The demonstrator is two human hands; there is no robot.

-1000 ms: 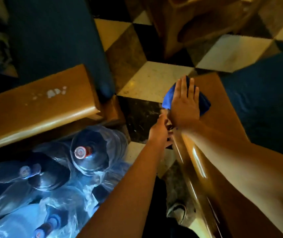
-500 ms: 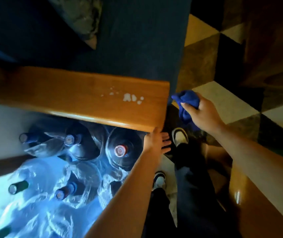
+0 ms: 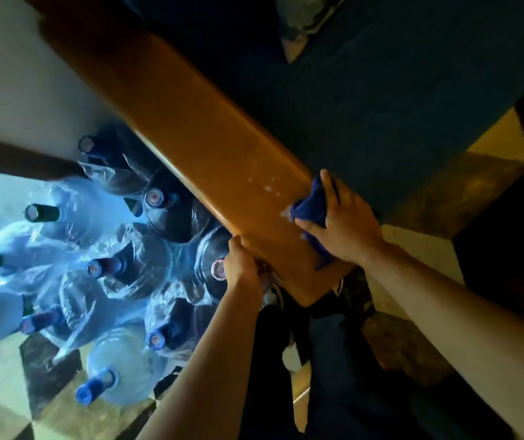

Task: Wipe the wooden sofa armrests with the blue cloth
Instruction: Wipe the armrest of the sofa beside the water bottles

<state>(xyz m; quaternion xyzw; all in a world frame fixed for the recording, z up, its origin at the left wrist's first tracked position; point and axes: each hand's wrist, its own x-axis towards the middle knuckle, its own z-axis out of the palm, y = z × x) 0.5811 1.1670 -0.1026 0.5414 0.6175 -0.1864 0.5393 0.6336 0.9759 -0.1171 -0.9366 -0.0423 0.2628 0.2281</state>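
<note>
A long wooden sofa armrest (image 3: 210,147) runs diagonally from the upper left down to the centre. White specks lie on its near end. My right hand (image 3: 343,227) presses the bunched blue cloth (image 3: 311,211) flat onto that near end, right beside the specks. My left hand (image 3: 241,265) grips the armrest's left edge near its front corner. The dark blue sofa seat (image 3: 381,84) lies to the right of the armrest.
Several large blue water bottles (image 3: 121,268), some wrapped in plastic, crowd the floor left of the armrest. A patterned cushion (image 3: 305,17) sits on the seat at the top. Checkered floor tiles (image 3: 492,185) show at the right. My legs and shoes are below the armrest.
I have turned from the right-hand armrest to this one. My right hand carried the blue cloth over and set it on the armrest's near end; my left hand took hold of the edge.
</note>
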